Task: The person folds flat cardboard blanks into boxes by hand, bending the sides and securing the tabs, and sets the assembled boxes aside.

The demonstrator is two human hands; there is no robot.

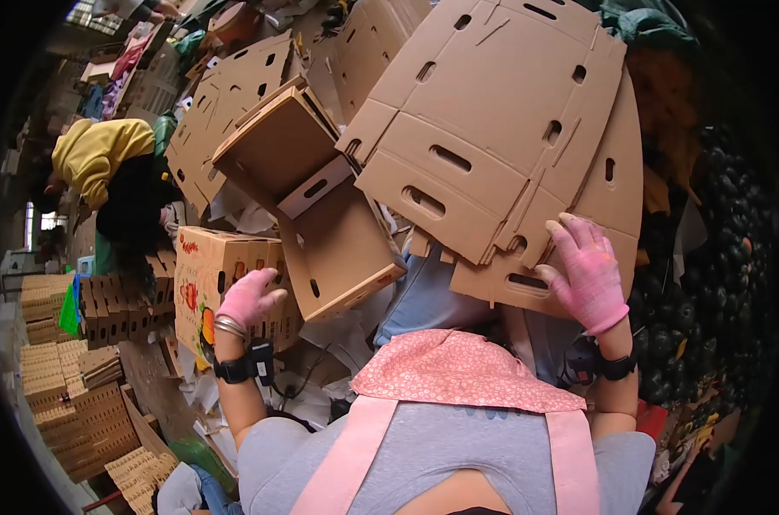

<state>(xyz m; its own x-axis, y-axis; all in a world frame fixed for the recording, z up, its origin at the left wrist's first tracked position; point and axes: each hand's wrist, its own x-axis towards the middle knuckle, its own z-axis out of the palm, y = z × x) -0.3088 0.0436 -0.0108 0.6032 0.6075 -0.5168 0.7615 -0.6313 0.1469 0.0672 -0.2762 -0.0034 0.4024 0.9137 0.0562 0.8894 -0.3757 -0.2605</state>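
Observation:
My left hand [250, 299] wears a pink glove and has its fingers apart, with nothing in them. It is over the near end of a printed carton [222, 257]; I cannot tell whether they touch. To its right, an open cardboard box [334, 262] lies tilted, showing its bare brown inside. My right hand [591, 279], also in a pink glove, has its fingers spread at the lower right edge of a stack of flattened cardboard boxes [492, 94]. Its fingertips seem to touch the cardboard. The stack has oval handle cutouts and leans in front of my legs.
More flattened cardboard [226, 103] stands behind the open box. A person in a yellow top [106, 159] bends at the left. Stacked cartons [81, 421] fill the lower left. Many dark round items [707, 300] are piled at the right. Scrap paper [312, 399] litters the floor.

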